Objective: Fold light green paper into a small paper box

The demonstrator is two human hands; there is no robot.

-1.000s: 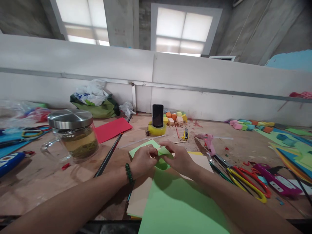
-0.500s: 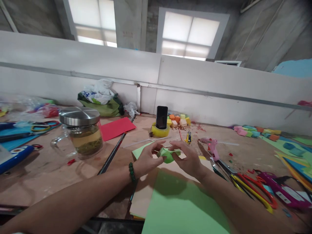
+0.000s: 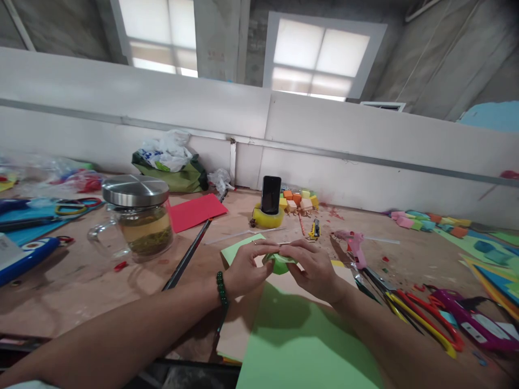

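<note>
Between my two hands is a small folded piece of green paper (image 3: 280,266), partly hidden by the fingers. My left hand (image 3: 252,268) grips its left side, thumb below and fingers curled over the top. From the right, my right hand (image 3: 311,266) pinches the same paper, its fingertips meeting those of the left hand. Beneath the hands lies a stack of paper sheets, with a large light green sheet (image 3: 308,346) on top at the front. A bead bracelet (image 3: 221,290) circles my left wrist.
A lidded glass mug (image 3: 141,229) of tea stands at left, beside red paper (image 3: 198,212). A phone (image 3: 271,194) leans in a yellow tape roll (image 3: 267,218). At right lie a pink glue gun (image 3: 356,246), scissors (image 3: 430,319) and a purple glue gun (image 3: 472,319).
My hands have drawn closer together, and the fingertips now press over the top of the green paper, covering more of it. The view has shifted slightly.
</note>
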